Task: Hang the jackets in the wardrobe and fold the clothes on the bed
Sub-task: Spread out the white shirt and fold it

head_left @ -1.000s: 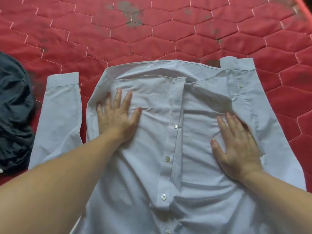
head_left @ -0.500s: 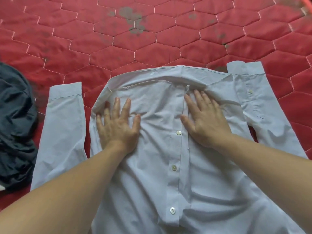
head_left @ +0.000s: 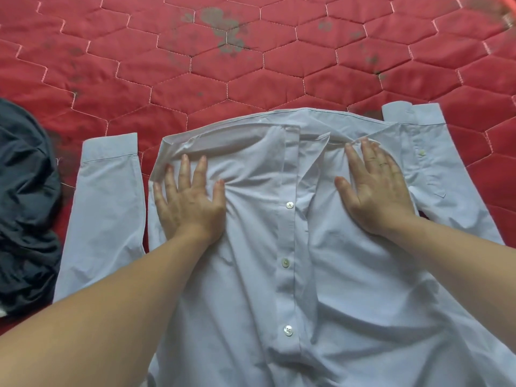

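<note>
A pale blue button-up shirt [head_left: 279, 247] lies front up on the red quilted bed [head_left: 251, 65], its hem toward the far side and both sleeves stretched alongside the body. My left hand [head_left: 187, 199] presses flat on the left panel, fingers spread near the hem. My right hand [head_left: 377, 191] lies flat on the right panel beside the button placket, fingers straight. The cloth bunches in wrinkles between the two hands.
A crumpled dark navy garment [head_left: 25, 208] lies at the left edge of the bed, close to the shirt's left sleeve [head_left: 106, 213]. The quilt beyond the shirt bears grey stains [head_left: 223, 26].
My right hand has slid from the button placket outward to the right panel. My left hand has crept a little toward the hem. The hem has lifted open on the left.
</note>
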Tool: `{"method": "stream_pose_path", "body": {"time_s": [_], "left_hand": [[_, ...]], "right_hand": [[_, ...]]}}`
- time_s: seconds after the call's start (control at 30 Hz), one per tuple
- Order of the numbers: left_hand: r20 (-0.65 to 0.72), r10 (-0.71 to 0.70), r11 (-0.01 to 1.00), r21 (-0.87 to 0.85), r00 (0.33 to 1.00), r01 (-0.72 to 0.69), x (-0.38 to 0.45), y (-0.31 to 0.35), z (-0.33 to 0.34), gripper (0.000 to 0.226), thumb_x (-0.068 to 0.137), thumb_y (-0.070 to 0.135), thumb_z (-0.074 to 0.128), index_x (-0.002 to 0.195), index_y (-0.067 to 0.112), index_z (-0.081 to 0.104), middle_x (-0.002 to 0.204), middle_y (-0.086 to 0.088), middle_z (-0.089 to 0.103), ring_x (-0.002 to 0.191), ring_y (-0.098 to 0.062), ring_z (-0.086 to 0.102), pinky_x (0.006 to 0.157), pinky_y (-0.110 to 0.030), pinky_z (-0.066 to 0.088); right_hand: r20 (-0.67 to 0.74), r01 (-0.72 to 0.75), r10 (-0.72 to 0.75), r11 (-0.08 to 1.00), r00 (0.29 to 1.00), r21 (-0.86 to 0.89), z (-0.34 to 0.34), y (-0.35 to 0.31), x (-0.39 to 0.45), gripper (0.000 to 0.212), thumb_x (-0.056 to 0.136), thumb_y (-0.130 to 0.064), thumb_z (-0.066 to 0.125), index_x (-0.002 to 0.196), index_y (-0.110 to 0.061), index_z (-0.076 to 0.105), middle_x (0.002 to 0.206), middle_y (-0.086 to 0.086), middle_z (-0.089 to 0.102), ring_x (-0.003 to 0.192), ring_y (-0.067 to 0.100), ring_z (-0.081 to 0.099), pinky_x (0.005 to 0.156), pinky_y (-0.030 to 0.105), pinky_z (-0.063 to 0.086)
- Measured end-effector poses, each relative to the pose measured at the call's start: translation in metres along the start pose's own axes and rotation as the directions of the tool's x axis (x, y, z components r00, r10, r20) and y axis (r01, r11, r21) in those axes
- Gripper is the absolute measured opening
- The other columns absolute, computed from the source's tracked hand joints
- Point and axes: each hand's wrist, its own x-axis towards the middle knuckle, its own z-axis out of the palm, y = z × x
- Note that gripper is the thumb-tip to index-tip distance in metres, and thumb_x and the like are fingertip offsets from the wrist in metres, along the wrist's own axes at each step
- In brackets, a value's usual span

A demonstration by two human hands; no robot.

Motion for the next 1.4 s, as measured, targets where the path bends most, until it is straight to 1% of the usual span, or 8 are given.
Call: {"method": "stream_pose_path", "body": {"time_s": [0.4, 0.53, 0.63, 0.7, 0.87, 1.03, 1.23, 1.4], "left_hand": [[-0.025, -0.002, 0.999, -0.043, 1.000, 0.001, 0.002, -0.001, 0.002, 0.060, 0.094, 0.057, 0.023, 0.151, 0.038, 0.023, 0.163, 0.008, 0.009, 0.149, -0.017, 0.001, 0.119, -0.044, -0.006], [-0.034, -0.004, 1.000, -0.029, 0.999, 0.003, 0.002, 0.001, 0.001, 0.064, 0.090, 0.058, 0.018, 0.150, 0.039, 0.023, 0.162, 0.008, 0.010, 0.149, -0.017, 0.002, 0.120, -0.045, -0.005], [-0.038, -0.002, 0.999, -0.032, 0.999, 0.001, 0.001, 0.002, 0.000, 0.064, 0.089, 0.059, 0.018, 0.150, 0.039, 0.024, 0.162, 0.008, 0.011, 0.149, -0.017, 0.003, 0.120, -0.045, -0.004], [-0.043, -0.003, 1.000, -0.030, 0.999, 0.002, 0.001, 0.002, 0.000, 0.065, 0.089, 0.059, 0.018, 0.150, 0.039, 0.024, 0.162, 0.008, 0.011, 0.149, -0.017, 0.003, 0.120, -0.044, -0.004], [-0.052, -0.001, 1.000, -0.028, 0.999, 0.000, 0.000, 0.002, 0.000, 0.064, 0.089, 0.061, 0.018, 0.150, 0.040, 0.024, 0.162, 0.008, 0.011, 0.149, -0.017, 0.003, 0.120, -0.043, -0.004], [-0.041, -0.003, 1.000, -0.017, 0.999, 0.002, 0.000, 0.001, -0.001, 0.059, 0.095, 0.058, 0.026, 0.150, 0.039, 0.023, 0.162, 0.008, 0.010, 0.149, -0.017, 0.003, 0.120, -0.044, -0.004], [-0.043, 0.007, 1.000, -0.020, 0.999, -0.007, 0.001, 0.001, 0.000, 0.059, 0.095, 0.058, 0.027, 0.150, 0.039, 0.023, 0.162, 0.007, 0.010, 0.149, -0.017, 0.004, 0.120, -0.045, -0.002], [-0.047, 0.002, 1.000, -0.019, 0.999, -0.003, 0.002, 0.000, 0.001, 0.060, 0.093, 0.060, 0.024, 0.150, 0.040, 0.022, 0.162, 0.008, 0.010, 0.149, -0.017, 0.003, 0.119, -0.045, -0.002]], "right_hand": [[0.076, -0.111, 0.116, 0.992, 0.990, -0.066, -0.020, 0.056, 0.027, 0.080, 0.087, -0.053, 0.011, 0.154, -0.010, 0.011, 0.162, 0.009, 0.007, 0.149, 0.024, 0.006, 0.120, 0.045, 0.003], [-0.050, -0.286, 0.289, 0.957, 0.956, 0.048, -0.037, 0.046, 0.045, 0.075, 0.085, -0.041, 0.020, 0.153, -0.010, 0.018, 0.162, 0.014, 0.006, 0.149, 0.028, 0.005, 0.120, 0.046, 0.002], [-0.142, 0.102, -0.092, 0.993, 0.986, 0.066, -0.038, 0.001, 0.045, 0.068, 0.089, -0.045, 0.027, 0.148, -0.012, 0.033, 0.158, 0.017, 0.022, 0.145, 0.033, 0.021, 0.117, 0.049, 0.010], [0.001, 0.307, -0.307, 0.952, 0.952, -0.020, -0.027, -0.021, 0.042, 0.069, 0.093, -0.054, 0.026, 0.151, -0.017, 0.028, 0.160, 0.012, 0.020, 0.146, 0.030, 0.019, 0.117, 0.047, 0.010], [-0.085, -0.096, 0.115, 0.976, 0.990, 0.194, -0.019, -0.010, 0.046, 0.069, 0.093, -0.053, 0.036, 0.153, -0.022, 0.019, 0.161, 0.008, 0.010, 0.147, 0.024, 0.011, 0.119, 0.046, 0.009], [-0.223, 0.050, -0.024, 0.992, 0.975, 0.112, -0.017, -0.032, 0.008, 0.049, 0.083, -0.046, 0.045, 0.116, -0.015, 0.062, 0.118, 0.012, 0.055, 0.106, 0.035, 0.051, 0.094, 0.045, 0.034], [-0.139, 0.118, -0.086, 0.965, 0.986, 0.234, -0.026, -0.077, 0.040, 0.054, 0.094, -0.035, 0.044, 0.145, -0.022, 0.038, 0.148, 0.004, 0.041, 0.133, 0.028, 0.037, 0.111, 0.045, 0.020], [-0.083, 0.107, -0.089, 0.962, 0.993, 0.252, -0.014, -0.069, -0.055, 0.066, 0.088, -0.047, 0.036, 0.150, -0.023, 0.032, 0.154, 0.008, 0.032, 0.141, 0.026, 0.030, 0.114, 0.052, 0.019]]}}
